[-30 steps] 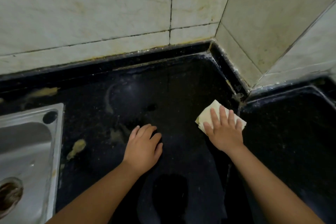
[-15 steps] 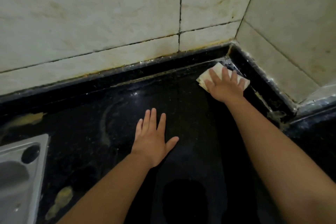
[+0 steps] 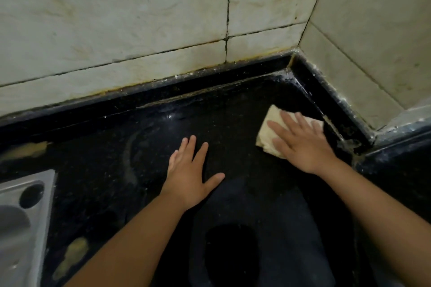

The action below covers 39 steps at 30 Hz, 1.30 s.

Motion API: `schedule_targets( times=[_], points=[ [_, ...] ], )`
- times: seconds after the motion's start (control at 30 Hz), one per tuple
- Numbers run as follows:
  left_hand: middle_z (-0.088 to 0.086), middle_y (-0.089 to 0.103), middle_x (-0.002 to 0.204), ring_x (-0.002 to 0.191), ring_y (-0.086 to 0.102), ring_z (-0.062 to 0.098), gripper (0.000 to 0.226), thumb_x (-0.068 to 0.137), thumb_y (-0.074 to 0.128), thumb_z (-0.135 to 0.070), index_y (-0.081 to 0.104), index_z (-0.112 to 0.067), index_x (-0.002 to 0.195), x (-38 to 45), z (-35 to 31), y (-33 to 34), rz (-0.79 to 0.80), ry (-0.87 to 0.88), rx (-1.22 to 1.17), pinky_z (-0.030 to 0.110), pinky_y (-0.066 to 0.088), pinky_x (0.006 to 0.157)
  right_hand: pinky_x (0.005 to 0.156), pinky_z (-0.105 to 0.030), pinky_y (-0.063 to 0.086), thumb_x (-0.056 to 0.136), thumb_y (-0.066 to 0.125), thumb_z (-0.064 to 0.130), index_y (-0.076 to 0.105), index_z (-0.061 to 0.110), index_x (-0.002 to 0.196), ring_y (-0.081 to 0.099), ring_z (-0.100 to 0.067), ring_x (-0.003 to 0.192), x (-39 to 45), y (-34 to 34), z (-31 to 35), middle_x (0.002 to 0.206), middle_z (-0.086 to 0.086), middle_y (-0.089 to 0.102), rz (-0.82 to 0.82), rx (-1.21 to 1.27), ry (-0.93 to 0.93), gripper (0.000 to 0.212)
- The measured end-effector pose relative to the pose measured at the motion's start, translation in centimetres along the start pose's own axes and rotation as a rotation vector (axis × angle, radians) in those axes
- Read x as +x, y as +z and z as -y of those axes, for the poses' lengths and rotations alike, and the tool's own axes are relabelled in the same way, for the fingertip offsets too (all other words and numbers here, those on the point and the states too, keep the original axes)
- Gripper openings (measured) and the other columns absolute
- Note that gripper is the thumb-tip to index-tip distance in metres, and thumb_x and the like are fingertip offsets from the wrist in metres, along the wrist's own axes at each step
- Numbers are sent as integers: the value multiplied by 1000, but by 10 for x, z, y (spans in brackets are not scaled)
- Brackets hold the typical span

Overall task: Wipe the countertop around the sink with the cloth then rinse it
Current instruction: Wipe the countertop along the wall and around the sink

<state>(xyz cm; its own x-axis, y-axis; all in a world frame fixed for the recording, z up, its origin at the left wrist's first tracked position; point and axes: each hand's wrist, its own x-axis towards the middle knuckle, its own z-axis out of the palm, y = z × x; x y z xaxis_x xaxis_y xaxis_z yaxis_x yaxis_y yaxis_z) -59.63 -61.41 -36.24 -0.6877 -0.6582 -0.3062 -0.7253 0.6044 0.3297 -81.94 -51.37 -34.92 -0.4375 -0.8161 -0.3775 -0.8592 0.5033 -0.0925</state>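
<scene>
The right hand [image 3: 300, 144] lies flat, fingers spread, pressing the folded cream cloth [image 3: 270, 133] onto the black countertop [image 3: 144, 161] near the back corner. The left hand [image 3: 189, 175] rests open, palm down, on bare counter, right of the sink [image 3: 25, 207].

No text, label, brand, number or sign can be read anywhere in the view.
</scene>
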Motion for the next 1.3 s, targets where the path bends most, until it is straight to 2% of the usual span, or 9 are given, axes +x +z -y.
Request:
schedule_targets(
  times=[0.13, 0.3, 0.4, 0.5, 0.67, 0.8, 0.93, 1.2, 1.3],
  points=[
    [2, -12, 155, 140, -19, 16, 79, 88, 46, -54, 6, -21, 148, 0, 1, 0, -33, 2, -58, 32, -9, 112, 115, -47, -7, 99, 16, 47, 3, 41, 146, -14, -25, 144, 43, -15, 12, 157, 5, -14, -50, 125, 156, 49],
    [0, 7, 156, 142, -5, 11, 67, 89, 55, -39, 24, -18, 144, -3, -1, -8, -128, -12, -326, 24, -1, 111, 114, -49, -6, 99, 12, 46, -1, 40, 146, -15, -27, 143, 71, -12, 68, 156, 5, -16, -67, 80, -18, 50],
    [-2, 18, 153, 141, 5, 8, 54, 91, 55, -27, 35, -17, 140, -17, 9, -17, -260, -24, -472, 10, 7, 101, 114, -46, -6, 99, 14, 46, 1, 41, 146, -14, -25, 144, 41, 2, 76, 157, 6, -14, -65, 42, -119, 49],
    [-2, 27, 150, 140, 14, 8, 46, 91, 54, -23, 43, -17, 135, -44, 37, -25, -377, -79, -501, 7, 9, 98, 115, -45, -3, 98, 16, 46, 2, 43, 145, -12, -23, 144, 4, 16, 67, 157, 6, -12, -74, 4, -143, 49],
    [6, 32, 148, 140, 18, 17, 46, 93, 48, -30, 43, -12, 136, -107, 104, -27, -413, -171, -204, 16, 7, 106, 114, -47, -3, 98, 17, 43, -1, 42, 145, -12, -22, 144, -52, 34, 63, 157, 6, -13, -65, 71, 48, 50],
    [15, 35, 145, 139, 23, 29, 60, 85, 35, -35, 41, -4, 136, -149, 146, -25, -392, -208, -38, 39, 20, 111, 114, -48, -5, 98, 15, 42, -4, 38, 146, -13, -25, 144, -67, 39, 81, 157, 3, -14, -73, 62, 163, 51],
    [5, 18, 153, 140, 5, 14, 60, 90, 26, -37, 24, -10, 144, -171, 180, -28, -287, -240, -98, 42, 13, 115, 114, -49, -6, 98, 15, 44, 0, 38, 147, -14, -26, 143, -67, 37, 113, 157, 3, -14, -51, 102, 205, 51],
    [0, 8, 156, 143, -2, 16, 53, 99, 33, -25, 13, -16, 147, -185, 208, -27, -191, -162, -48, 38, 9, 114, 113, -49, -10, 98, 18, 46, 3, 39, 147, -16, -28, 143, -91, 77, 295, 157, 3, -15, -28, 80, -189, 51],
    [1, 10, 155, 143, 0, 19, 52, 99, 33, -24, 16, -15, 147, -190, 211, -23, -167, -95, -17, 40, 12, 114, 113, -48, -12, 90, 1, 57, 0, 41, 146, -19, -25, 143, -134, 100, 314, 156, 5, -16, 10, 39, -269, 58]
  ],
)
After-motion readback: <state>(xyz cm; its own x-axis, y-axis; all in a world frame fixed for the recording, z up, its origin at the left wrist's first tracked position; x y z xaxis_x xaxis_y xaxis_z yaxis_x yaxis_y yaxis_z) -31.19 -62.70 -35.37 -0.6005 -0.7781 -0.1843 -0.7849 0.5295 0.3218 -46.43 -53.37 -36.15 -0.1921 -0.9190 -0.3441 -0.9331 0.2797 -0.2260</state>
